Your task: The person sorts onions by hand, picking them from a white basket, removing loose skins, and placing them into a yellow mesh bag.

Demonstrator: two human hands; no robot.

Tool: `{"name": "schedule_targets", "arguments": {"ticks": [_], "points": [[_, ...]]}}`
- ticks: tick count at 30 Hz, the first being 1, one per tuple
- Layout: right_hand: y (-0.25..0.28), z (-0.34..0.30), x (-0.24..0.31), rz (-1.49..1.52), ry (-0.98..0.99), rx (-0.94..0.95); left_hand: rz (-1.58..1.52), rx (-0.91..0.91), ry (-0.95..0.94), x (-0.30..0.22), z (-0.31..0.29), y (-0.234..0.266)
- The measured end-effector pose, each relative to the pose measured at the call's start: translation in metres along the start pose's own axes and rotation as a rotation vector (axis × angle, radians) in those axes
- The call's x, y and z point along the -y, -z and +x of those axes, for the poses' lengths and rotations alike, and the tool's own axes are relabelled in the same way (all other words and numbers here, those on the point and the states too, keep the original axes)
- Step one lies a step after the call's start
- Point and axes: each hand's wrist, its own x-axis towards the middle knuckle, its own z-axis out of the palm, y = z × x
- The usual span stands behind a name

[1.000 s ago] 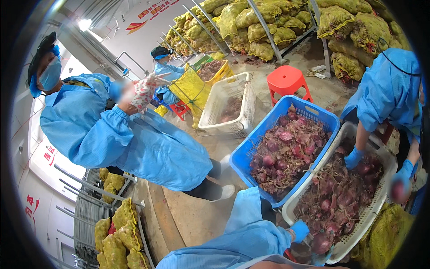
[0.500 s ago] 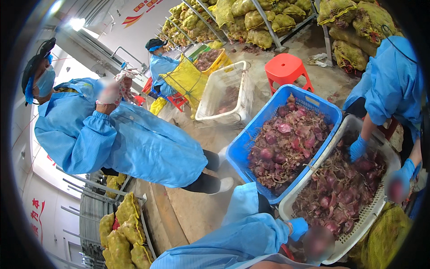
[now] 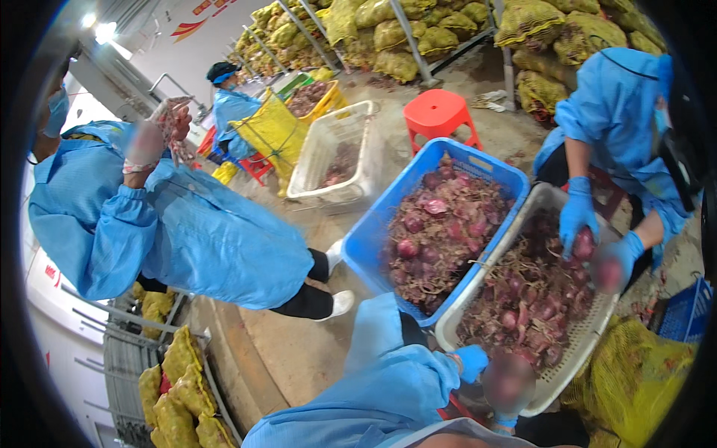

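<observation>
My left hand (image 3: 470,364), in a blue glove, is at the near left corner of the pale crate (image 3: 446,328), its fingers curled and partly hidden. Close beside it, my right hand (image 3: 506,422) shows only a strip of blue glove below a blurred, dark red, rounded thing, which looks like a red onion (image 3: 510,381). The blur hides the fingers around it. Red onions (image 3: 515,299) with loose dry skins and roots fill the pale crate. Against its far left side stands a blue crate (image 3: 358,257), also full of red onions (image 3: 441,231).
Across the pale crate a co-worker's gloved hands (image 3: 579,216) hold a red onion. Another person in a blue gown (image 3: 187,231) stands at left. A red stool (image 3: 437,112), a white crate (image 3: 295,179) and yellow mesh sacks (image 3: 627,381) surround the work.
My view has turned, so the scene sits further left. The co-worker's hands have come together over the crate's edge with an onion. My hands stay close together at the crate's near end.
</observation>
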Motion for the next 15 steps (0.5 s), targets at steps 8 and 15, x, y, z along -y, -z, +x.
{"name": "schedule_targets", "arguments": {"ticks": [8, 15], "points": [[0.01, 0.013, -0.007, -0.17, 0.046, 0.253, 0.176, -0.113, -0.083, 0.006, -0.002, -0.02], [-0.003, 0.003, -0.012, -0.201, 0.045, 0.348, 0.335, -0.181, -0.151, 0.001, -0.015, -0.02]]}}
